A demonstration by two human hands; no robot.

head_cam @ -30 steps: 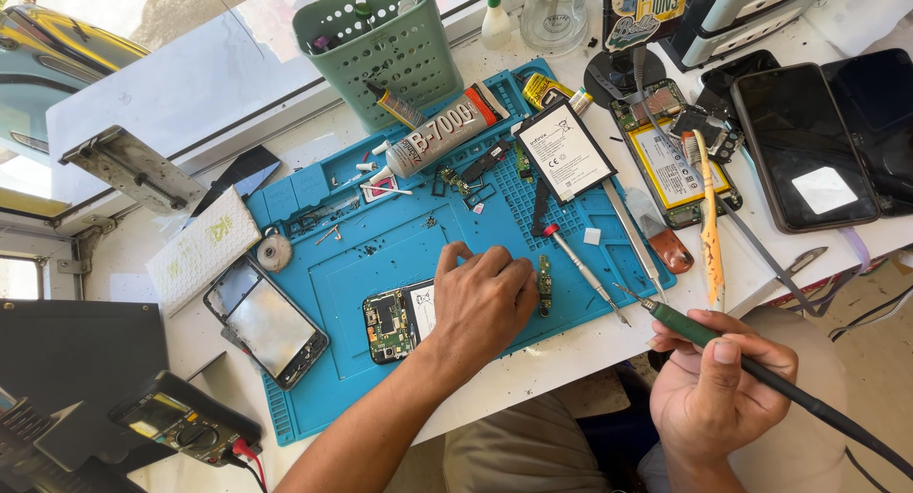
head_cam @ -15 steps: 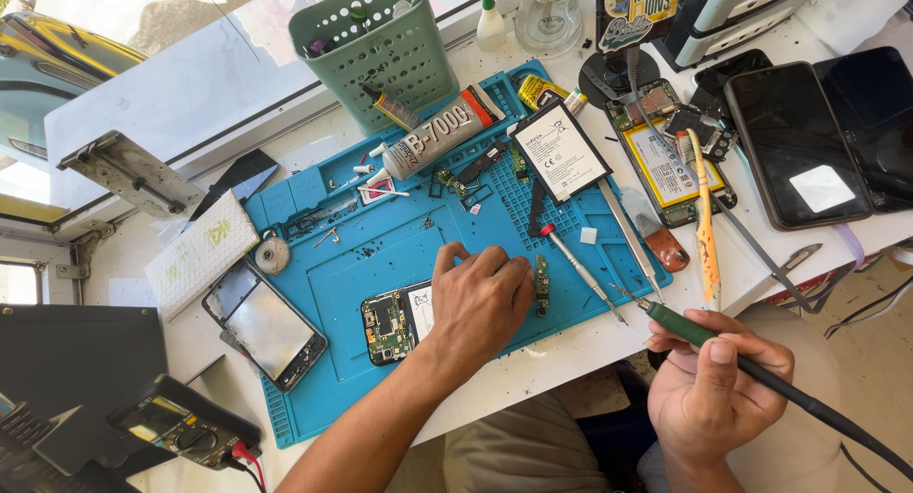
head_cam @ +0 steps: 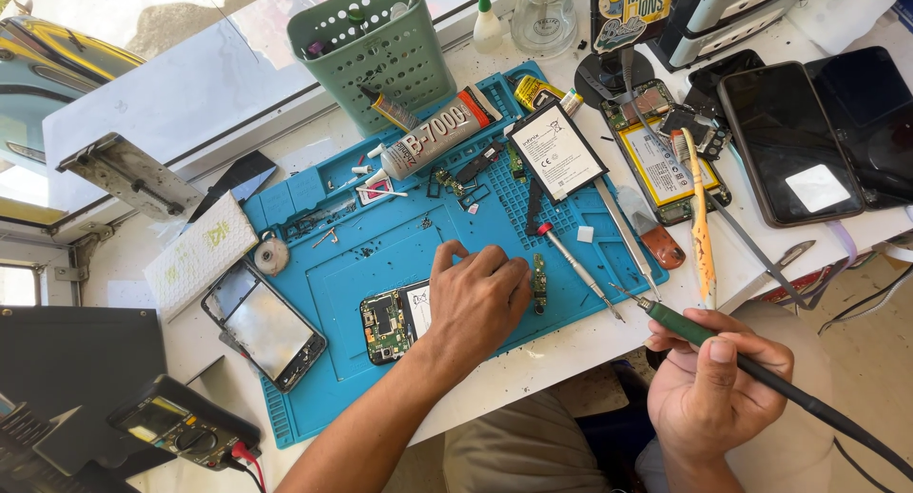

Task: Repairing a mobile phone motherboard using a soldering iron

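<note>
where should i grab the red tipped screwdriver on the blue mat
Take the red-tipped screwdriver by its slim metal shaft, pinching from above. It lies flat and diagonal on the blue mat, clear mat on both long sides, just right of the left hand.

matt blue rubbery mat (head_cam: 380, 255), glossy black glass phone screen (head_cam: 787, 141), perforated green plastic basket (head_cam: 385, 60), shiny metal tweezers (head_cam: 623, 232)
</note>
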